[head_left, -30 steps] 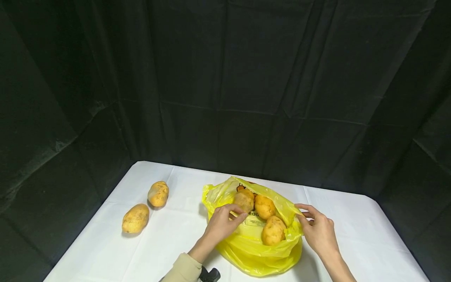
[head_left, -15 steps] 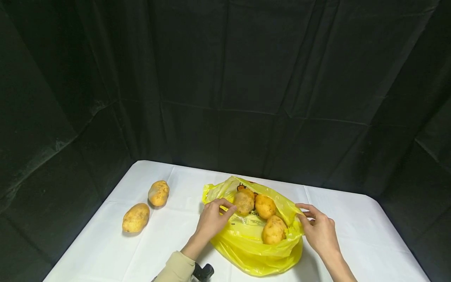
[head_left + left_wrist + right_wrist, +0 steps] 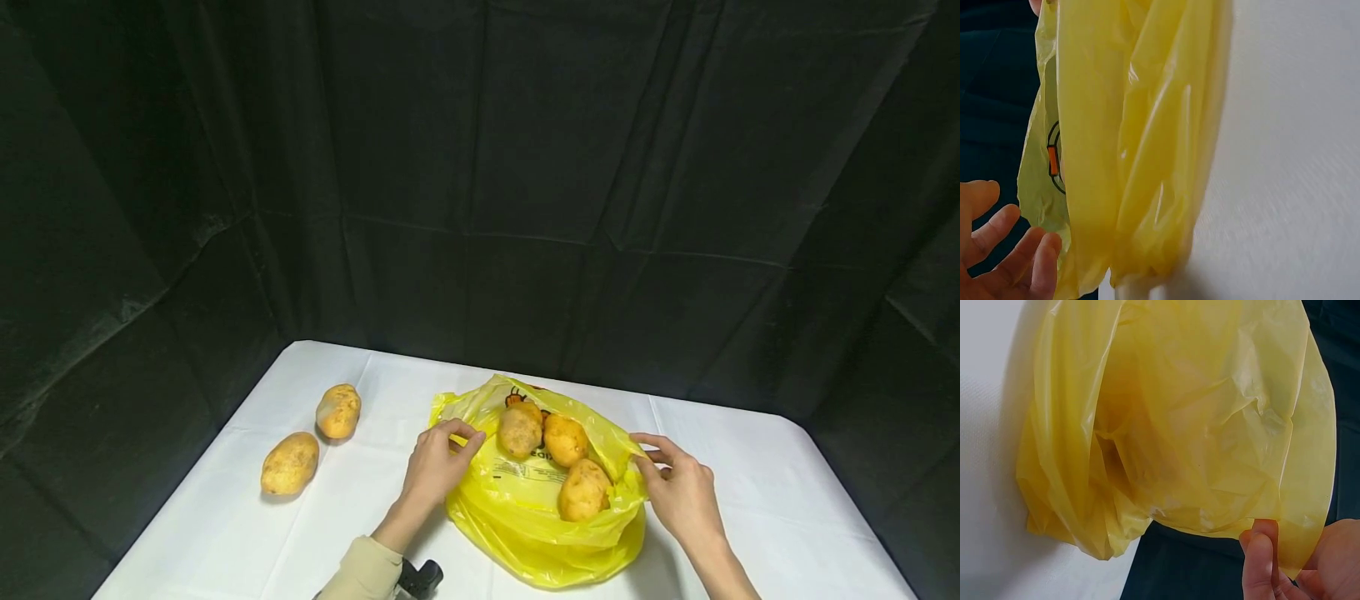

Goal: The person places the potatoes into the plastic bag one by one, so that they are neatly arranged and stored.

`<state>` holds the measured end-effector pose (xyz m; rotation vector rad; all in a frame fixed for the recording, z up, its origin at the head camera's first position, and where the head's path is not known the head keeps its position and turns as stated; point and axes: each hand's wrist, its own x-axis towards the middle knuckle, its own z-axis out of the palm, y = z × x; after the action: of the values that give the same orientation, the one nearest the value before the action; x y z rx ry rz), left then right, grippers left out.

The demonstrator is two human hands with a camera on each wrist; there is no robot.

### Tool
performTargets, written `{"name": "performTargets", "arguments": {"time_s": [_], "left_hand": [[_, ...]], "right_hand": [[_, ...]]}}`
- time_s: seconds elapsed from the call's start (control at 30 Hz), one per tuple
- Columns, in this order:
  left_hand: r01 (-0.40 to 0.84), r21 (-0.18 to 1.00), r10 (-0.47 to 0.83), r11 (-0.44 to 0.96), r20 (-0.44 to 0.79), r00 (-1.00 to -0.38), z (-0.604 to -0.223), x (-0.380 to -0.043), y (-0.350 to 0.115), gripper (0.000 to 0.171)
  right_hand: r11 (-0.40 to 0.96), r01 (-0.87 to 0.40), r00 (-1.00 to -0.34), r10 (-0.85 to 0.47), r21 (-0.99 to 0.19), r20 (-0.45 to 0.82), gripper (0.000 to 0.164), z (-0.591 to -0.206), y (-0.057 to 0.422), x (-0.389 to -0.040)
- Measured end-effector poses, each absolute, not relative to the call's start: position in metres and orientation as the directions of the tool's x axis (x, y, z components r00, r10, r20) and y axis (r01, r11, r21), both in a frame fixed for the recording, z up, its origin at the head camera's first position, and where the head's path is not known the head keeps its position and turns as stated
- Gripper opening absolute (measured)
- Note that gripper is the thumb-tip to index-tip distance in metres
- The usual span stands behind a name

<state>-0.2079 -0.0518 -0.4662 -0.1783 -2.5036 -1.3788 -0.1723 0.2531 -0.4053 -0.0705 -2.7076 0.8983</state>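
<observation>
A yellow plastic bag (image 3: 543, 554) lies with its mouth spread wide, and three potatoes show inside: a dusty one (image 3: 520, 429), a middle one (image 3: 566, 440) and a front one (image 3: 584, 492). My right hand (image 3: 681, 492) pinches the bag's right rim; the right wrist view shows the thumb and fingers (image 3: 1257, 565) on the film. At the left rim is my left hand (image 3: 435, 462), holding nothing. Its fingers (image 3: 1044, 265) are spread and loosely bent beside the yellow film in the left wrist view.
Two loose potatoes rest left of the bag, one nearer (image 3: 289, 465) and one farther back (image 3: 338, 412). A white cloth covers the table (image 3: 360, 533). Black curtains (image 3: 480, 183) enclose its back and sides. A black device (image 3: 420, 579) sits at the left wrist.
My left hand has drawn back leftward from over the dusty potato to the bag's left rim. The right hand has kept its pinch on the rim, and the potatoes stay put.
</observation>
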Motion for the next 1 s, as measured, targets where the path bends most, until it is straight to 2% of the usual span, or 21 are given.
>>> {"name": "performTargets", "arguments": {"time_s": [0.53, 0.83, 1.0], "left_hand": [[0.177, 0.821, -0.191, 0.543, 0.326, -0.926, -0.460, -0.216, -0.080, 0.024], [0.166, 0.805, -0.289, 0.569, 0.385, -0.877, -0.460, -0.219, -0.100, 0.018], [0.128, 0.796, -0.312, 0.592, 0.372, -0.875, -0.463, -0.221, -0.106, 0.018]], "right_hand": [[0.802, -0.080, -0.951, 0.115, -0.591, 0.286, 0.026, -0.406, 0.254, -0.172], [0.802, -0.085, -0.950, 0.114, -0.591, 0.291, 0.026, -0.407, 0.253, -0.172], [0.802, -0.092, -0.948, 0.110, -0.590, 0.299, 0.026, -0.408, 0.253, -0.172]]}}
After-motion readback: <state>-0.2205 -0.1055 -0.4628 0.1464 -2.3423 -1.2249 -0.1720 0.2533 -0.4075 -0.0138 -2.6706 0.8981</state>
